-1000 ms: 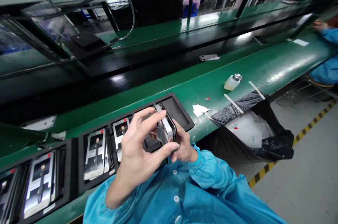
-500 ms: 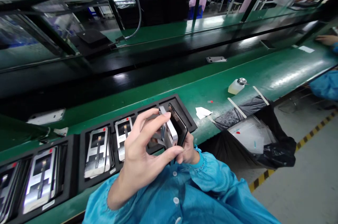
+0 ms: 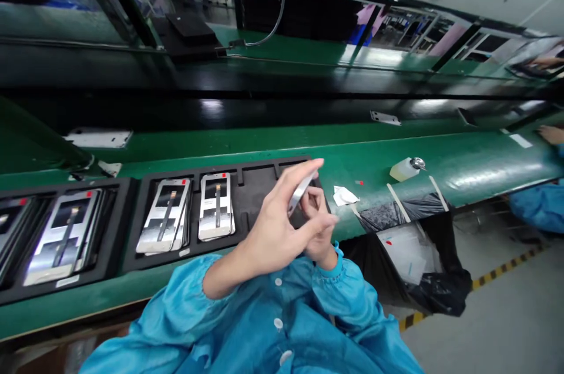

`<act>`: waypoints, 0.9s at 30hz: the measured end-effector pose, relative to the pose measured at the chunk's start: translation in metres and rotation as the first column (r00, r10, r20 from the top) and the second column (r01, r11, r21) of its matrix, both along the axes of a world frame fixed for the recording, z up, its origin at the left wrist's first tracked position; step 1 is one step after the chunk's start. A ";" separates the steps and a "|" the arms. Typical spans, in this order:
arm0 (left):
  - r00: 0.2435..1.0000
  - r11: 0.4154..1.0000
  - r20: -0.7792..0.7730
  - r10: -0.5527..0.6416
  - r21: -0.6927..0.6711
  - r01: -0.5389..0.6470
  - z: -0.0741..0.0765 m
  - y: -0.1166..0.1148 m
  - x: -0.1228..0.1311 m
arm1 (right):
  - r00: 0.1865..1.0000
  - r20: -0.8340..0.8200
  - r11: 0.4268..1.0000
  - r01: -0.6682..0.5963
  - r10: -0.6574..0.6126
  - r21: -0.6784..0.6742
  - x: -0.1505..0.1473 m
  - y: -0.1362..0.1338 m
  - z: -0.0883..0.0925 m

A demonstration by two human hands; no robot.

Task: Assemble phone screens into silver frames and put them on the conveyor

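A silver-edged phone [image 3: 301, 192] is tilted nearly edge-on in front of my chest. My left hand [image 3: 282, 224] is wrapped round its near side, with the thumb and forefinger reaching forward, and hides most of it. On the far side my right hand [image 3: 319, 236] has its fingers curled against the phone, partly behind my left thumb. Below and beyond my hands lies a black foam tray [image 3: 258, 186]. In its left slots rest a stack of white-framed phone panels [image 3: 164, 215] and a smaller stack of panels [image 3: 215, 206], each with a ribbon strip and red tab.
Another foam tray [image 3: 118, 227] with panel stacks [image 3: 61, 236] stands at left. To the right are crumpled white paper [image 3: 345, 196], a pump bottle [image 3: 405, 169] and a black bag [image 3: 449, 292] holding clear film. A co-worker's hand [image 3: 550, 134] shows at far right.
The phone has turned so mainly its silver edge shows; the black-rimmed piece beside it is now out of sight. My hands have moved slightly right in view, and the view has tilted.
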State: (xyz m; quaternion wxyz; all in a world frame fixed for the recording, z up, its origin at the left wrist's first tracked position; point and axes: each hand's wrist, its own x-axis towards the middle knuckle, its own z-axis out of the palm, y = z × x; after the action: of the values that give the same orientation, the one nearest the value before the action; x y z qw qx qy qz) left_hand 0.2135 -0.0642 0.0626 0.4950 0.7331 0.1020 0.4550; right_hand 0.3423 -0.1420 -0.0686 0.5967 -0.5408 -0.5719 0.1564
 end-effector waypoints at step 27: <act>1.000 0.965 0.004 0.014 -0.263 -0.013 0.005 -0.020 -0.027 | 0.936 -0.335 0.975 -0.165 0.108 -0.148 -0.010 -0.014 0.155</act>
State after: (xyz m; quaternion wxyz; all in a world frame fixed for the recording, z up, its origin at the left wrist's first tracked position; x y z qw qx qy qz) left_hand 0.1861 -0.0840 0.0671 0.5850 0.6591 0.1649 0.4430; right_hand 0.3320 -0.1561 0.0867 0.6207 -0.5164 -0.4864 0.3338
